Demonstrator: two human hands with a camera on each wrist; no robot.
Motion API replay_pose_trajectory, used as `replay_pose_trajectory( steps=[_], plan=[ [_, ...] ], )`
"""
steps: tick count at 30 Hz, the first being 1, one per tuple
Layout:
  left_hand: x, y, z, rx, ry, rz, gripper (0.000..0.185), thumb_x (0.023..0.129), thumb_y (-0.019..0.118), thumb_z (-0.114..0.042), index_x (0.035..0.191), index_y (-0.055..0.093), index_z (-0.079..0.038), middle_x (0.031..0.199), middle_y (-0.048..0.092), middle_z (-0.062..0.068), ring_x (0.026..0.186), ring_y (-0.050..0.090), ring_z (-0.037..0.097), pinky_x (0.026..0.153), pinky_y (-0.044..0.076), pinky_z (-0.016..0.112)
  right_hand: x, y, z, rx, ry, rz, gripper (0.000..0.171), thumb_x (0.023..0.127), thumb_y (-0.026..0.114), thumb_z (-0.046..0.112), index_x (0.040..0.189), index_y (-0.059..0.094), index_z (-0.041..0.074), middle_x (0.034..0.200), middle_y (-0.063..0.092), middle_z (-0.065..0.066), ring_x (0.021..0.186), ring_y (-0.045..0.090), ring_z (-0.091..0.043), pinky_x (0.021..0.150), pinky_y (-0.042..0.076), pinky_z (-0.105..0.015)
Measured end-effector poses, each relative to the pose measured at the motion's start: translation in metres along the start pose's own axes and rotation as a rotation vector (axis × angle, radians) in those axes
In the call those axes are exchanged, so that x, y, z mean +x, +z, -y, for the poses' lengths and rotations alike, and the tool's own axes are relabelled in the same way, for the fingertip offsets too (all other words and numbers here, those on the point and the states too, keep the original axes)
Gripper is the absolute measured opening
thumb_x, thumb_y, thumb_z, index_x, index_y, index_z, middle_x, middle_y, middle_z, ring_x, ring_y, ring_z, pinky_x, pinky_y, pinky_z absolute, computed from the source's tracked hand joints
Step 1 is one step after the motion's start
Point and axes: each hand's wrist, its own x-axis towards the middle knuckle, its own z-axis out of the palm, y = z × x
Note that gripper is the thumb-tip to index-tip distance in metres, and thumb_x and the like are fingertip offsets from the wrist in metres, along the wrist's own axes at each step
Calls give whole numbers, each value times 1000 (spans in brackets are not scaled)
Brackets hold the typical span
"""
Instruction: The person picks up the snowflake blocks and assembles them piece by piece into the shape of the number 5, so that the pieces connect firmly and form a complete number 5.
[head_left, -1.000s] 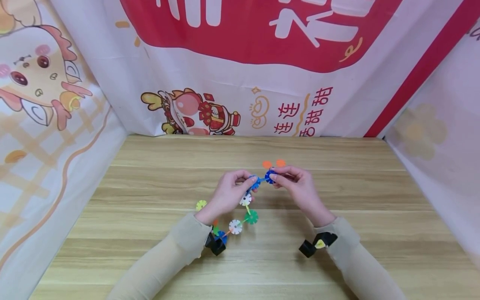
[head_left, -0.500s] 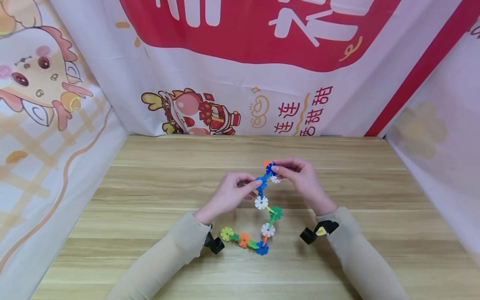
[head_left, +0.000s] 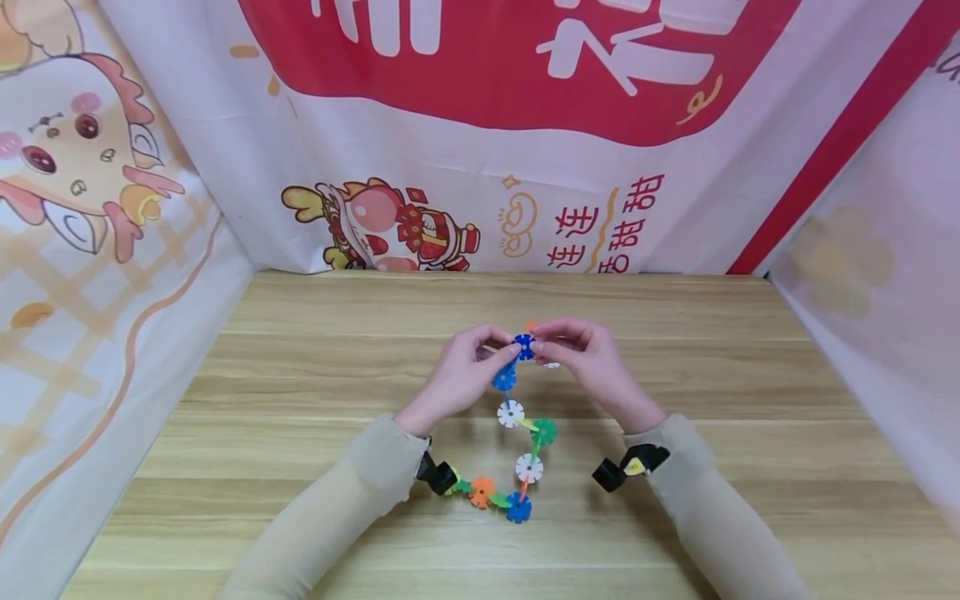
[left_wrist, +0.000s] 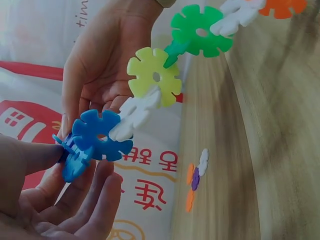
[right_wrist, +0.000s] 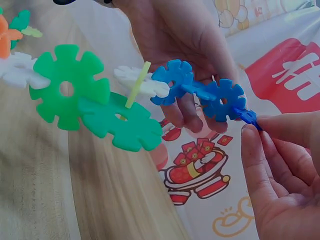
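Note:
A chain of snowflake discs (head_left: 511,413) hangs in a loop between my hands over the wooden table (head_left: 300,375), with blue, white, green and orange links. My left hand (head_left: 501,350) pinches the upper blue disc (left_wrist: 100,140) between thumb and fingers. My right hand (head_left: 542,343) pinches the dark blue end disc (right_wrist: 225,100) at its rim. The two hands nearly touch at the chain's top (head_left: 524,346). The lower links, blue (head_left: 517,507) and orange (head_left: 482,492), trail toward my left wrist. The right wrist view shows two joined green discs (right_wrist: 67,87).
Loose discs lie on the table just behind my hands: an orange one (head_left: 531,326) and a white one (head_left: 552,364), seen with a purple one (left_wrist: 195,179) in the left wrist view. Printed cloth walls (head_left: 480,167) close in the table at the back and both sides.
The chain's tail swung out from under my left wrist and now hangs between the hands. Both hands moved together and slightly left at the top blue discs.

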Motion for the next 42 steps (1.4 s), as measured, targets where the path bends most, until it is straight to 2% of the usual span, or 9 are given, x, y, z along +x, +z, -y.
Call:
replay_pose_trajectory(
  steps=[2,5,8,14,19,24,30,35,42],
  plan=[
    [1,0,0,-42,-22,13,16,95,57,-26,102,61,-12,95,63,3,78,65,18,66,55,32,1,-4,-3,-11,10,-15,32,88,67,20,114,62,2,109,63,-16,93,63,-32,84,51,-43],
    [0,-2,1,-117,-53,27,15,96,55,-21,103,58,-7,96,64,8,78,66,22,67,55,33,4,-14,-12,-102,43,-67,34,87,68,27,114,63,7,108,64,-12,94,62,-29,86,49,-45],
    [0,-3,2,-106,-45,20,16,96,55,-20,103,57,-6,96,65,8,81,65,21,72,54,32,9,-25,-26,-275,97,-97,35,85,70,30,112,65,9,105,64,-7,94,61,-23,84,50,-44],
    [0,-2,3,-55,-21,0,17,96,55,-24,102,60,-9,97,66,3,87,63,15,78,52,29,16,-37,-56,-635,228,-43,40,80,75,34,110,64,9,96,62,-2,84,56,-19,71,50,-33],
    [0,-1,4,-119,-34,33,19,97,53,-24,103,59,-7,101,64,11,77,66,21,69,55,32,20,-36,-66,-728,273,-69,35,79,76,32,104,63,12,91,60,-3,79,54,-20,67,49,-32],
    [1,-1,5,-160,-57,54,23,98,51,-25,107,58,-4,105,62,16,74,66,23,66,56,34,23,-34,-66,-733,263,-86,27,81,75,27,96,59,12,88,59,-4,76,54,-21,63,49,-33],
    [1,-1,4,-174,-69,57,25,98,51,-24,108,58,-2,106,61,19,74,66,25,66,56,36,21,-34,-59,-609,185,-92,16,85,71,27,97,66,17,90,64,2,77,58,-20,63,52,-34],
    [0,-1,3,-169,-63,52,21,98,52,-24,105,58,-5,104,61,19,72,66,23,65,56,34,15,-29,-40,-541,85,-108,17,82,73,36,93,70,22,89,67,7,79,60,-17,67,51,-35],
    [0,-1,3,-162,-42,42,22,98,52,-27,103,59,-7,97,64,9,74,66,28,64,56,35,3,-18,-6,-432,-56,-99,17,82,74,29,91,71,15,89,68,1,79,64,-17,68,54,-31]
  ],
)
